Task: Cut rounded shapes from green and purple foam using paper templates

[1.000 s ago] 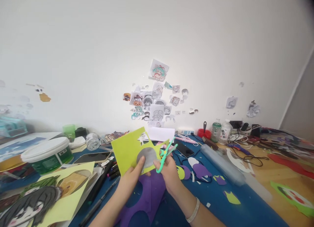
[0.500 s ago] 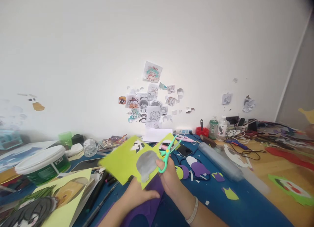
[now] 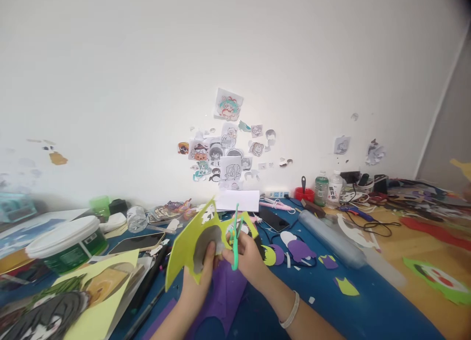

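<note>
My left hand [image 3: 200, 269] is closed on a yellow-green sheet [image 3: 180, 247], its thumb pressed over a grey paper cutout [image 3: 205, 243] that lies on the sheet. The sheet is tilted up and bent, with cut-out gaps along its edge. In my right hand [image 3: 248, 254] are turquoise scissors [image 3: 235, 249], their blades pointing up and away from me. The right fingertips are close to the grey cutout's right edge; whether they touch it I cannot tell. Beneath both hands a purple sheet [image 3: 224, 291] with cut edges lies on the blue mat.
Purple and yellow-green cut pieces [image 3: 300, 249] lie to the right, beside a clear plastic roll [image 3: 333, 239]. A white-lidded tub [image 3: 66, 242] and a phone [image 3: 138, 243] stand and lie left. Another phone [image 3: 274, 220], a red bowl [image 3: 304, 195] and bottles [image 3: 333, 189] are at the back.
My left hand has come up from below the sheet and its thumb now presses on the grey cutout. The sheet has tilted steeper. The scissors have turned more upright and shifted slightly left.
</note>
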The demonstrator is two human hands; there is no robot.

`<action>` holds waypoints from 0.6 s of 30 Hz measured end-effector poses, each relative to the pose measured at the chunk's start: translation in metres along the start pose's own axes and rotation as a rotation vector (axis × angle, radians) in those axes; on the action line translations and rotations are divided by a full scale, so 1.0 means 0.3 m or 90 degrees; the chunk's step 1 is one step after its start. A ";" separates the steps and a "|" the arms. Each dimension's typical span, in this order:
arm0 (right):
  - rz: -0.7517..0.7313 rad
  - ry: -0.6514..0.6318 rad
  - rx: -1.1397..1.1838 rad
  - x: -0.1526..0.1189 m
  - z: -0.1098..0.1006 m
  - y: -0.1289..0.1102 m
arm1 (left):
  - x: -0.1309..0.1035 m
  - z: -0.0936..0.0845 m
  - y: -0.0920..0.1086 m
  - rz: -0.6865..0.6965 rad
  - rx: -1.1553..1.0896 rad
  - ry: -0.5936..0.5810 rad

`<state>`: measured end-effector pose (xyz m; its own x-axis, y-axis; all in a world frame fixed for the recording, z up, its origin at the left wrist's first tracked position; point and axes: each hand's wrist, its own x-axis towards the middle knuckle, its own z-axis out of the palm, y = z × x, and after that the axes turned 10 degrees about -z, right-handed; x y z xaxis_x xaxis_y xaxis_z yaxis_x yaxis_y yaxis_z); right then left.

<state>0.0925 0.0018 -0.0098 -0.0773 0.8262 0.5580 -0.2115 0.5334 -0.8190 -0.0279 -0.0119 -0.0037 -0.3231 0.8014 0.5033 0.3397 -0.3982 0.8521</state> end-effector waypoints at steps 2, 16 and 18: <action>0.019 -0.051 -0.030 -0.006 -0.010 -0.014 | 0.014 -0.016 0.025 -0.017 -0.035 -0.006; 0.002 -0.215 -0.095 -0.037 0.003 -0.032 | -0.012 -0.021 0.042 -0.223 -0.064 -0.022; 0.010 -0.209 -0.083 -0.036 0.009 -0.043 | -0.019 -0.017 0.044 -0.238 -0.068 -0.030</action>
<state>0.0934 -0.0143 -0.0049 -0.3928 0.7440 0.5405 -0.0828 0.5568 -0.8265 -0.0260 -0.0240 0.0054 -0.3650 0.9188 0.1506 0.1118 -0.1173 0.9868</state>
